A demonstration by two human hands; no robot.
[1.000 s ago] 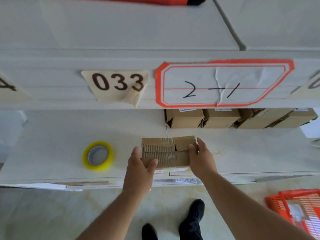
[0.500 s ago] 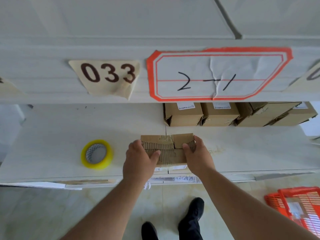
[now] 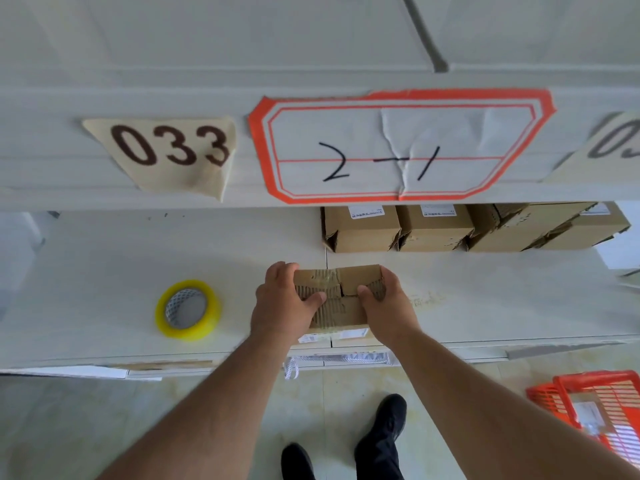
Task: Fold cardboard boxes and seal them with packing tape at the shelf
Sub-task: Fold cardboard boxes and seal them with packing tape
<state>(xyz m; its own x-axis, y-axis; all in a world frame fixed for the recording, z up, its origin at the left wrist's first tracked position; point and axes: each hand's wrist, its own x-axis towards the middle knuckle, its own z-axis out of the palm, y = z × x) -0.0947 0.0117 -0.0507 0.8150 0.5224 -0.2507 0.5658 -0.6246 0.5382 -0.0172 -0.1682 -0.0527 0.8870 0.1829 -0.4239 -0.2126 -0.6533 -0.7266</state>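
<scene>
step: close flaps | left hand (image 3: 282, 304) and right hand (image 3: 386, 306) grasp box (image 3: 341, 299) mid-frame, thumbs on flaps | tip: press seam flush, then grab tape roll (image 3: 188, 310) at left

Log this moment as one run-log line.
left hand: grips box | right hand: grips box | tape roll: untouched on shelf
</scene>
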